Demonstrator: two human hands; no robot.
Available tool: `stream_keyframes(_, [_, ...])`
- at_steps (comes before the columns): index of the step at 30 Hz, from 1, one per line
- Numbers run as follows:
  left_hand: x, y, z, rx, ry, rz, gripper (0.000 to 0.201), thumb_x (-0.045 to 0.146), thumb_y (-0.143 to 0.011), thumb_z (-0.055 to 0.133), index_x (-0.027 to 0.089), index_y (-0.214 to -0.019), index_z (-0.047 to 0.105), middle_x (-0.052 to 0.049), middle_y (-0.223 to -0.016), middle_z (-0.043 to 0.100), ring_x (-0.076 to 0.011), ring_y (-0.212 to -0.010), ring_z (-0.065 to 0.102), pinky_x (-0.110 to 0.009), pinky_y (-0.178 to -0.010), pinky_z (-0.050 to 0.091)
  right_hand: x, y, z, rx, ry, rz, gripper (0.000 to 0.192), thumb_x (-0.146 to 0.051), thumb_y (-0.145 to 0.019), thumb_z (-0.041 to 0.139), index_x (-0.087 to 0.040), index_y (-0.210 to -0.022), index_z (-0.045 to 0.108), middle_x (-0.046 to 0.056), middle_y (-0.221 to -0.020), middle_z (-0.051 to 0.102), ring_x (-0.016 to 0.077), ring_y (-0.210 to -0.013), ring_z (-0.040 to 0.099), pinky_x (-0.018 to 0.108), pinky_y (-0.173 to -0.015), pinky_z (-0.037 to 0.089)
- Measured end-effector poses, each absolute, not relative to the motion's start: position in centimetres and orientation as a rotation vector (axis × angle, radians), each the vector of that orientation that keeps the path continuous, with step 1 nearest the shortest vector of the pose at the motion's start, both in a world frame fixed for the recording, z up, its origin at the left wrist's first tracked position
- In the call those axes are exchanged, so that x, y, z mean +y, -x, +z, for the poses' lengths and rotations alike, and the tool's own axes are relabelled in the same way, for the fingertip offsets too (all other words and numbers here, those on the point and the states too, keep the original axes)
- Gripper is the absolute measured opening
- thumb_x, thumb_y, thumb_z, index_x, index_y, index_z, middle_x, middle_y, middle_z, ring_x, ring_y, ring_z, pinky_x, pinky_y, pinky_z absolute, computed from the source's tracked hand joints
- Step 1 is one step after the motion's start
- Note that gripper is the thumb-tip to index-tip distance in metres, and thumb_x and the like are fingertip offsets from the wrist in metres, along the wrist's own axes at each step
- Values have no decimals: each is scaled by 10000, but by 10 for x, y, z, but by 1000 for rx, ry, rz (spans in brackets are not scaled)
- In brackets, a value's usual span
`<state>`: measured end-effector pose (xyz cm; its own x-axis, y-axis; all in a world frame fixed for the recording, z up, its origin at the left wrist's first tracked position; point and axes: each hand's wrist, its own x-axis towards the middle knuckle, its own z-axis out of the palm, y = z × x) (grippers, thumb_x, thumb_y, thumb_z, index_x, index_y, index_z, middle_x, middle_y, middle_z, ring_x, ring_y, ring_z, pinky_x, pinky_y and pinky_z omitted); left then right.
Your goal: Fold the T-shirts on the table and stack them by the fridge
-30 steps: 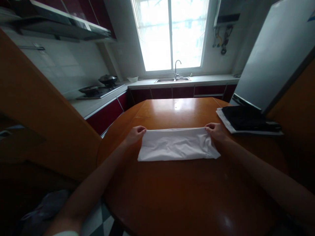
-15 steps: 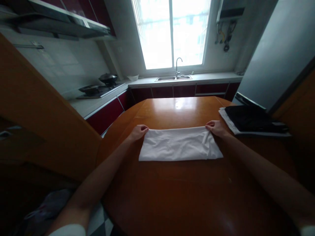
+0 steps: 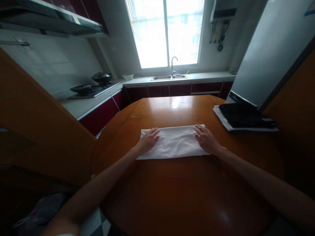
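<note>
A folded white cloth [image 3: 176, 142], perhaps a garment, lies as a wide flat strip with shallow wrinkles on the wooden table [image 3: 169, 186]. My left hand [image 3: 147, 141] rests on the left part of the cloth, fingers stretched toward its far edge. On the right part lies my right hand [image 3: 206, 139], palm down with fingers extended and apart. Neither hand grips the fabric. The cloth's right side is partly hidden under my right hand.
A stack of folded clothes, black [image 3: 243, 114] over white, sits at the table's right side beside the refrigerator [image 3: 261, 55]. Beyond the table are a counter with a sink [image 3: 169, 77] and, at left, a stove with pans [image 3: 101, 78].
Both hands have released the cloth's far corners and moved inward, now lying flat on top of it. The camera view has shifted slightly to the right.
</note>
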<state>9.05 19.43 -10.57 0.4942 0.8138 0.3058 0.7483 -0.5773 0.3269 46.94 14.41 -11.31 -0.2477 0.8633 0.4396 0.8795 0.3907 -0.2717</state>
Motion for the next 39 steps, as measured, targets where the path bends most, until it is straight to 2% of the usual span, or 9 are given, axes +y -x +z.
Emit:
stream_keyframes(3, [189, -93, -116, 1381, -2573, 534, 528, 465, -1026, 398, 184, -1453, 531, -155, -1582, 421, -337, -1503, 306, -573, -1211, 245, 130, -482, -130, -2169, 1607, -19, 562, -402, -1019, 344, -149, -1511, 444, 179, -1601, 392, 342, -1504, 295, 615, -1178, 266])
stream_keyframes(6, [189, -90, -111, 1396, -2540, 571, 542, 481, -1042, 348, 189, -1466, 516, -154, -1566, 438, -323, -1489, 332, -564, -1205, 261, 117, -509, -130, -2008, 1644, 7, 538, -427, -1025, 322, -144, -1435, 523, 196, -1508, 504, 339, -1416, 426, 563, -1129, 358])
stream_keyframes(9, [182, -84, -95, 1333, -2555, 686, 497, 484, -1028, 408, 202, -1400, 576, -142, -1440, 546, -293, -1361, 486, -491, -1160, 363, 97, -532, -119, -1872, 1674, 27, 409, -462, -986, 440, -172, -1096, 707, 168, -1170, 684, 314, -1124, 615, 452, -987, 471])
stream_keyframes(12, [164, -72, -79, 1153, -2631, 605, 415, 493, -973, 558, 235, -1280, 663, -115, -1270, 610, -272, -1184, 580, -433, -1080, 441, 74, -543, -112, -1977, 1689, 224, 308, -475, -923, 577, -209, -826, 701, 100, -906, 684, 258, -865, 636, 380, -801, 498])
stream_keyframes(17, [130, -48, -70, 896, -2632, 262, 399, 448, -908, 684, 286, -1272, 671, -75, -1158, 604, -228, -1048, 598, -325, -969, 487, 62, -546, -108, -2177, 1556, 306, 141, -314, -896, 609, -223, -807, 669, 65, -870, 669, 228, -830, 606, 345, -752, 464])
stream_keyframes(25, [125, -40, -79, 908, -2589, 275, 384, 400, -973, 587, 283, -1334, 643, -81, -1135, 588, -214, -1021, 591, -311, -958, 467, 60, -562, -76, -2293, 1518, 6, 195, -273, -956, 488, -227, -826, 626, 93, -902, 666, 246, -867, 579, 378, -796, 414])
stream_keyframes(31, [126, -39, -69, 885, -2556, 244, 415, 426, -930, 645, 283, -1319, 660, -73, -1128, 625, -211, -993, 614, -303, -926, 487, 55, -569, -87, -2339, 1532, 384, 192, -349, -905, 598, -245, -768, 683, 56, -906, 697, 222, -845, 623, 336, -769, 444])
stream_keyframes(34, [144, -50, -61, 921, -2507, 217, 361, 467, -957, 594, 248, -1217, 716, -59, -1020, 674, -181, -851, 633, -274, -799, 504, 83, -566, -86, -2039, 1641, 441, 251, -396, -896, 588, -215, -786, 724, 56, -829, 723, 211, -744, 641, 305, -669, 445])
stream_keyframes(39, [193, -94, -66, 1030, -2513, 585, 347, 481, -944, 557, 203, -1005, 755, -70, -899, 698, -179, -763, 632, -290, -712, 498, 143, -533, -89, -1744, 1883, 385, 278, -331, -848, 633, -186, -619, 696, 69, -676, 721, 197, -631, 643, 277, -543, 376])
